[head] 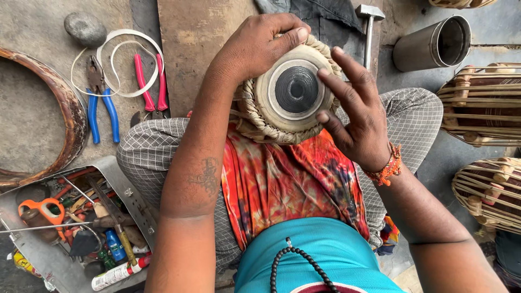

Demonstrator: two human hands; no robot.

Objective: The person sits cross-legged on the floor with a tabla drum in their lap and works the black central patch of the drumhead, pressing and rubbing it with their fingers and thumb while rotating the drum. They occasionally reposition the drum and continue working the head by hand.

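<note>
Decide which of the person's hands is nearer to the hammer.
Right. The right hand rests on the drum just below the hammer; the left hand grips the drum's far rim, farther to the left.

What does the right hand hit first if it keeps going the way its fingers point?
The right hand points up-left, fingertips already on the drum head. Straight on, it probably meets the left hand gripping the far rim.
</note>
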